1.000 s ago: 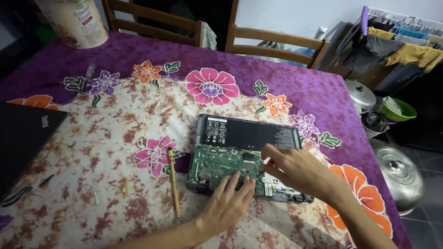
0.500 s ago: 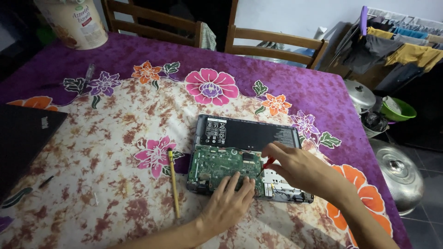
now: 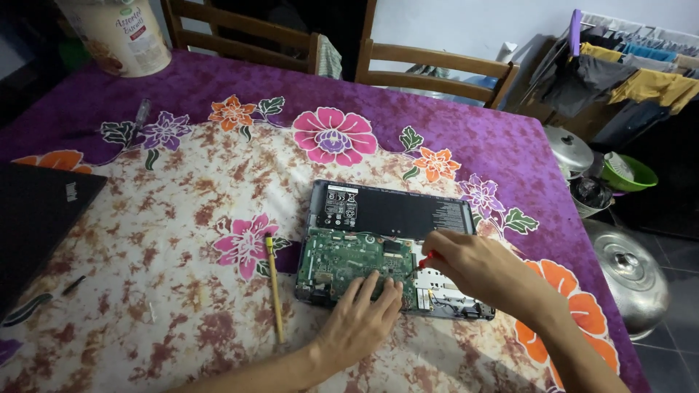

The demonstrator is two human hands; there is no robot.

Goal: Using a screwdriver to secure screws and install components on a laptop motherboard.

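An opened laptop base (image 3: pixel 466 309) lies on the floral tablecloth, showing a green circuit board (image 3: pixel 338 258) and a long black battery (image 3: pixel 397 211) behind it. My left hand (image 3: pixel 360 320) rests flat on the board's near edge, fingers spread, holding nothing. My right hand (image 3: pixel 480 269) pinches a small red-handled screwdriver (image 3: pixel 425 259), whose tip is at the right edge of the board. The parts under my right palm are hidden.
A yellow pencil-like tool (image 3: pixel 274 287) lies left of the laptop base. A closed black laptop (image 3: pixel 36 218) sits at the left edge and a large tub (image 3: pixel 120 33) at the far left. Two wooden chairs (image 3: pixel 437 62) stand behind the table; metal pots (image 3: pixel 630 273) are on the floor at right.
My right hand has shifted slightly at the board's right edge. My left hand stays on the near edge of the board.
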